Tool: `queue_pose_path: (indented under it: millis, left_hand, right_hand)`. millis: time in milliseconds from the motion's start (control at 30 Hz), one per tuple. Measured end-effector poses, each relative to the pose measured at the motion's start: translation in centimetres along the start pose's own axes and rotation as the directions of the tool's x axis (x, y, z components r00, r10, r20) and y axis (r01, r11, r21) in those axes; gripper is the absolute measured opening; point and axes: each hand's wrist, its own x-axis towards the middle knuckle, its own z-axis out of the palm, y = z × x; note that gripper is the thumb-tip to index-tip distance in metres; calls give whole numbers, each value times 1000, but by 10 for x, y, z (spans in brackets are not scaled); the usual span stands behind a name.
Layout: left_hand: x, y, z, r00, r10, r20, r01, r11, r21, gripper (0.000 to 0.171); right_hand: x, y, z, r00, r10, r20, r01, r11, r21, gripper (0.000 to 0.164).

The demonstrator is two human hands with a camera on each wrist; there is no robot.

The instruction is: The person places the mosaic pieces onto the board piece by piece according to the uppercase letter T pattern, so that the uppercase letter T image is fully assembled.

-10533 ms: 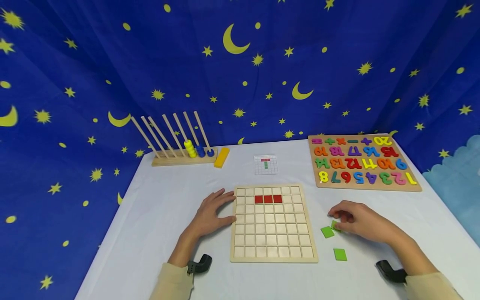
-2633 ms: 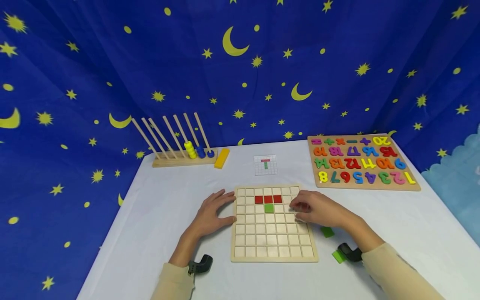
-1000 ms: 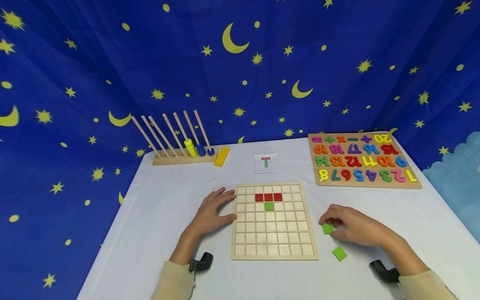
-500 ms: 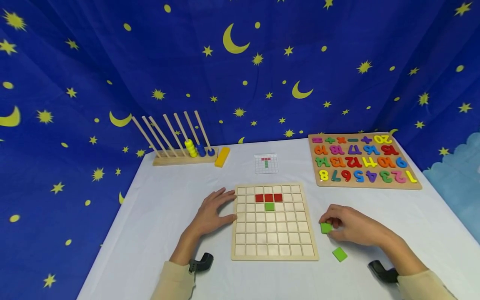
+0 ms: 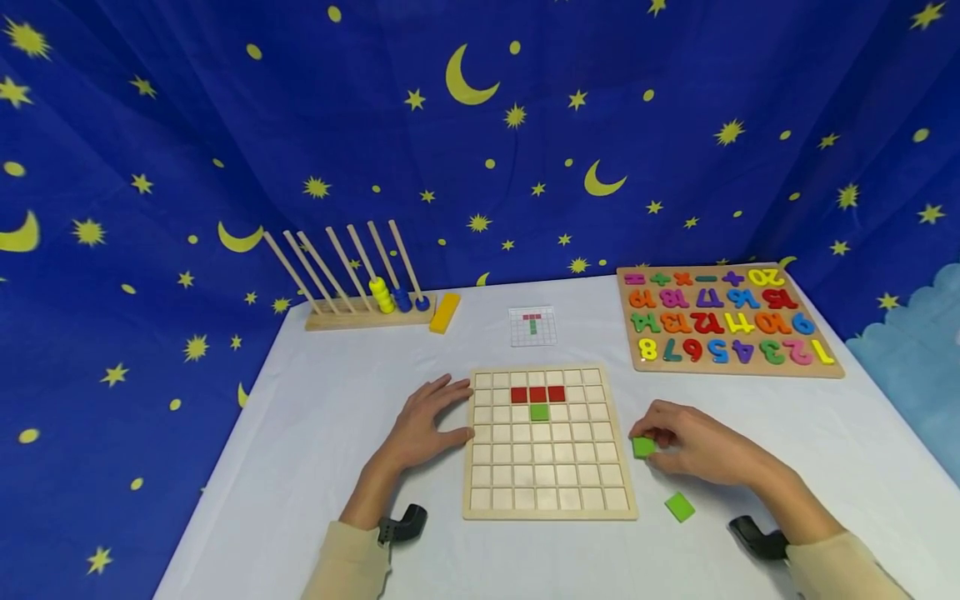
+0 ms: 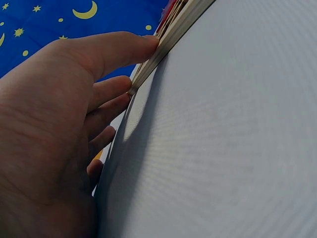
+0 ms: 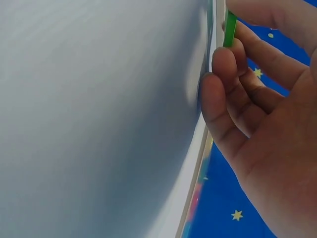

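Observation:
My right hand point(image 5: 705, 443) pinches a green square tile point(image 5: 642, 447) between thumb and fingers, just right of the wooden grid board point(image 5: 551, 476). In the right wrist view the green tile point(image 7: 230, 29) appears edge-on at the fingertips. Three red tiles point(image 5: 537, 395) sit side by side in the board's second row, and one green tile point(image 5: 539, 412) lies in the cell below the middle red one. With fingers spread, my left hand point(image 5: 423, 427) touches the board's left edge, thumb and fingertips against the rim in the left wrist view. Another green tile point(image 5: 680, 507) lies loose near the right wrist.
Behind the board lies a small pattern card point(image 5: 532, 327) with a red and green T. A peg abacus point(image 5: 367, 319) and a yellow block point(image 5: 445, 313) stand at back left. The number puzzle board point(image 5: 727, 323) occupies the back right. A starry blue curtain point(image 5: 420, 158) hangs behind.
A green tile has come onto the board under the red row. My right hand has since returned to the loose tiles, picked up another and moved slightly left. My left hand has stayed put.

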Motion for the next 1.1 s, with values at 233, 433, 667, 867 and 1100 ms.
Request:
queue_pose_path:
  millis: [233,433,667,867,1100]
  left_hand:
    - [0,-1,1,1000,12,-8,-12,1000,6,63]
    - [0,-2,1,1000,15,-12,-15,1000,9,63]
    - [1,-1,1,1000,18,-10,-18,1000,7,63]
    - [2,0,0,1000,18,-6,-18,1000,8,63]
    - [1,-2,1,1000,4,-3,-4,1000,15,63]
  right_hand:
    - [7,-3,1,1000,-9,-25,8,1000,-8,30]
    - [14,-8,3,999,-34,-36,33,999,-19,30]
    - [23,-15,3,998,-55,-36,54,998,-7,30]
    - [32,-20,5,996,-88,-29,88,996,3,29]
    - [45,-25,10,993,-115,-10,115,993,22,28]
